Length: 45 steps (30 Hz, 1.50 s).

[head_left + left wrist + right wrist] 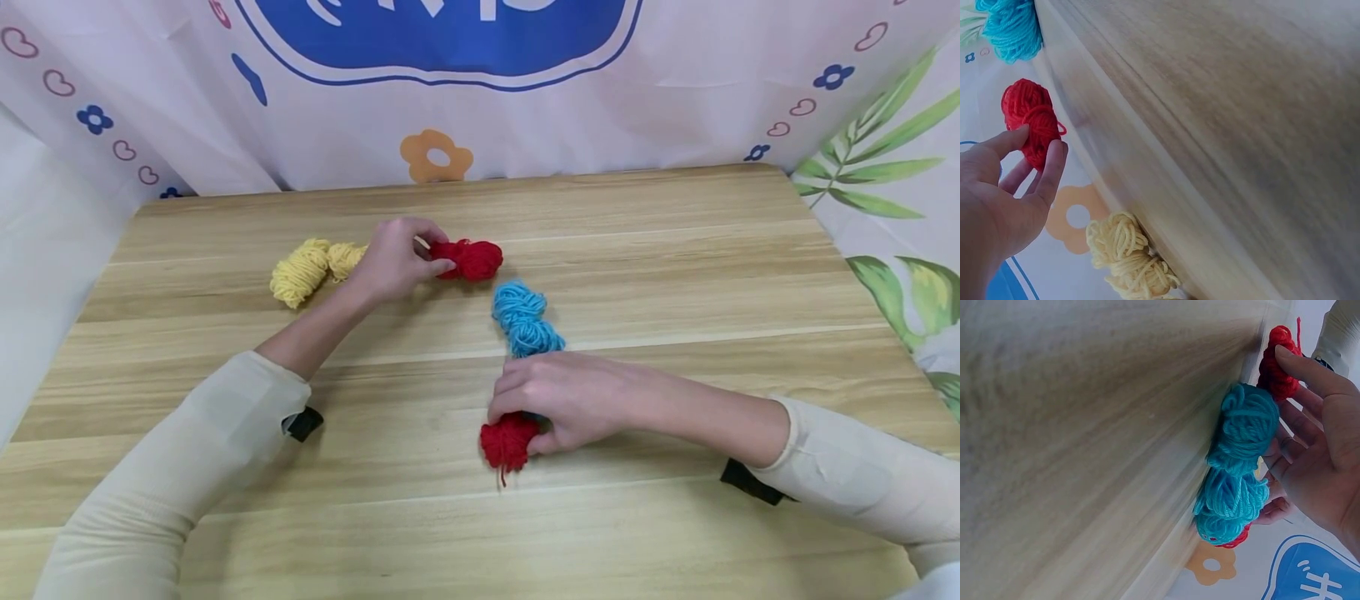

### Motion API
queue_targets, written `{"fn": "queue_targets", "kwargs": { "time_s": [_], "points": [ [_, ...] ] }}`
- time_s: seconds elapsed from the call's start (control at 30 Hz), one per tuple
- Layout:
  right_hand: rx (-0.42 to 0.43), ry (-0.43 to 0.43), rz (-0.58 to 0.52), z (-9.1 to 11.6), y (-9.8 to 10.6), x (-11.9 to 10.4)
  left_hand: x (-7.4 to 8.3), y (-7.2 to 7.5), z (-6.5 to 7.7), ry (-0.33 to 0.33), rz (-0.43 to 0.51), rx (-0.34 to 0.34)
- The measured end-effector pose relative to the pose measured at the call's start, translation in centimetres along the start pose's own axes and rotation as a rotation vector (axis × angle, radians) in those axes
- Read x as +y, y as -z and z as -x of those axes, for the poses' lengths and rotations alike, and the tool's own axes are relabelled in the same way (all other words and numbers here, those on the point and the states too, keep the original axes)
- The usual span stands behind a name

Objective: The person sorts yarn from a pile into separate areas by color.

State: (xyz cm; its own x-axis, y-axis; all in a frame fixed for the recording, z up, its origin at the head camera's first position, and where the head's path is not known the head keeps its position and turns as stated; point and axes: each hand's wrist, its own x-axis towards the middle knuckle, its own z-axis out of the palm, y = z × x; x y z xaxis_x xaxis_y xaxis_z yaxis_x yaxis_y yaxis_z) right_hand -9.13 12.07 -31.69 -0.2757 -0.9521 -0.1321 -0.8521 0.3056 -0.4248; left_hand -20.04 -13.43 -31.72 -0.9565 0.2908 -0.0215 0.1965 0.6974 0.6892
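My left hand (397, 258) pinches the near end of a small red yarn skein (477, 260) at the back of the table; in the left wrist view, thumb and fingers lie on both sides of this red skein (1025, 109). Farther front, my right hand (562, 396) holds another red yarn skein (506, 443), its loose tail pointing to the front edge. Blue yarn (521, 317), tied at its middle, lies just beyond the right hand. More blue yarn (1247, 425) sits beneath that hand, mostly hidden from the head view but plain in the right wrist view.
Yellow yarn (300, 273) lies to the left, partly behind the left forearm. All the yarn rests on a wood-grain table (360, 533). A printed cloth (337, 133) hangs along its back edge.
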Motion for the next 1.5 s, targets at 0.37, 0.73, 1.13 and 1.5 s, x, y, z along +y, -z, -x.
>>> {"fn": "queue_targets", "kwargs": {
  "time_s": [0.37,0.73,1.13,1.5],
  "points": [
    [-0.001,-0.003,-0.016,0.02,-0.04,0.0,-0.22,0.03,-0.13,0.013,0.037,-0.026],
    [0.007,-0.01,-0.077,0.01,0.05,-0.08,-0.23,0.09,-0.32,0.026,0.018,-0.028],
    [0.005,-0.018,-0.139,0.1,0.35,-0.25,-0.2,0.13,-0.55,0.043,0.011,-0.042],
    [-0.019,-0.056,-0.197,0.33,0.61,-0.18,-0.15,0.05,-0.75,0.053,0.011,-0.069]
  ]
}}
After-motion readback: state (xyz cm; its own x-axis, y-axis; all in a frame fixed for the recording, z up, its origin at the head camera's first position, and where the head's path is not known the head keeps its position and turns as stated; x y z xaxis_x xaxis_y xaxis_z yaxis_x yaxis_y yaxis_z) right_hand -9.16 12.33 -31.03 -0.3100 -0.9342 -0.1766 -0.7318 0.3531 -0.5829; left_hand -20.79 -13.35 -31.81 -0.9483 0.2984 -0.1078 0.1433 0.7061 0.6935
